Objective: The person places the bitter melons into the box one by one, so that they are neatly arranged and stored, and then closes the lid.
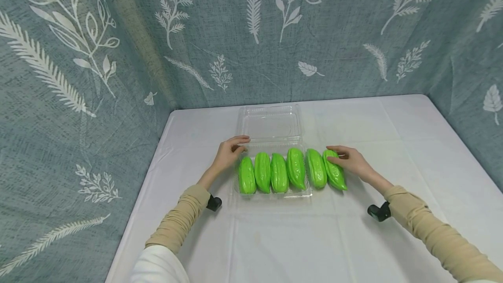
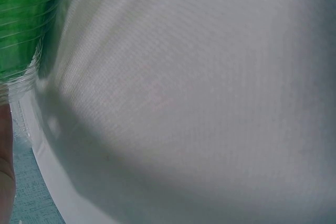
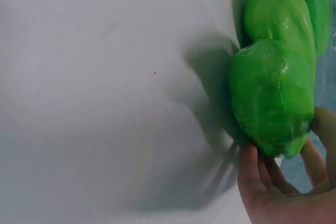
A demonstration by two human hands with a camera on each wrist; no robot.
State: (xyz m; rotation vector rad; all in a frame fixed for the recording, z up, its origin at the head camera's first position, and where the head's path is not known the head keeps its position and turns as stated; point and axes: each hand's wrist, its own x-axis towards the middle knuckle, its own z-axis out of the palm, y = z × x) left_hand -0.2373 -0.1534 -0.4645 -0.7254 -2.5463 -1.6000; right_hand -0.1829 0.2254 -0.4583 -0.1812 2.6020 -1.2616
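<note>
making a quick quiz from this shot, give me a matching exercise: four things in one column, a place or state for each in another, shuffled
Things:
1. left hand
2. right hand
3. clear lid
4. white tablecloth

Places or states:
A. lies open and flat behind the row of green vegetables
B. fingers rest on the rightmost green vegetable
C. covers the whole table
D. touches the back left corner of the clear tray

Pairs: 1-D, 2-B, 3-A, 4-C
</note>
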